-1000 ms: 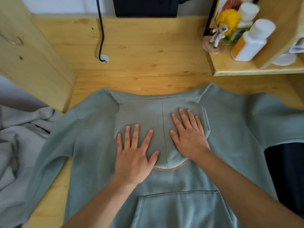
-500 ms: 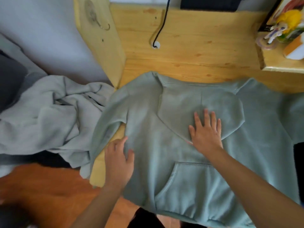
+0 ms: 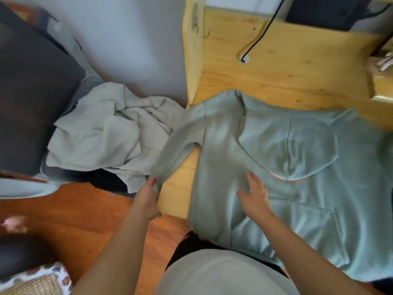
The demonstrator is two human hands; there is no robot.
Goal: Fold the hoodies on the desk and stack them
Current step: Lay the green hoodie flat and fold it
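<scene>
A pale green hoodie (image 3: 297,188) lies flat, front up, on the wooden desk (image 3: 287,77), its hood folded down over the chest. Its left sleeve (image 3: 180,145) hangs off the desk's left edge. My left hand (image 3: 148,196) grips that sleeve near the cuff, beside the desk edge. My right hand (image 3: 254,196) rests flat with spread fingers on the hoodie's body, left of the front pocket. A second, light grey hoodie (image 3: 106,135) lies crumpled on a dark seat to the left of the desk.
A wooden side panel (image 3: 192,50) with a metal hook stands at the desk's left edge. A black cable (image 3: 258,37) runs into a hole in the desktop. A small shelf (image 3: 382,81) sits at the far right. Red-brown floor lies below.
The view has swung left. My left hand left the hoodie's body and took hold of the hanging left sleeve. My right hand slid from the hood down onto the chest.
</scene>
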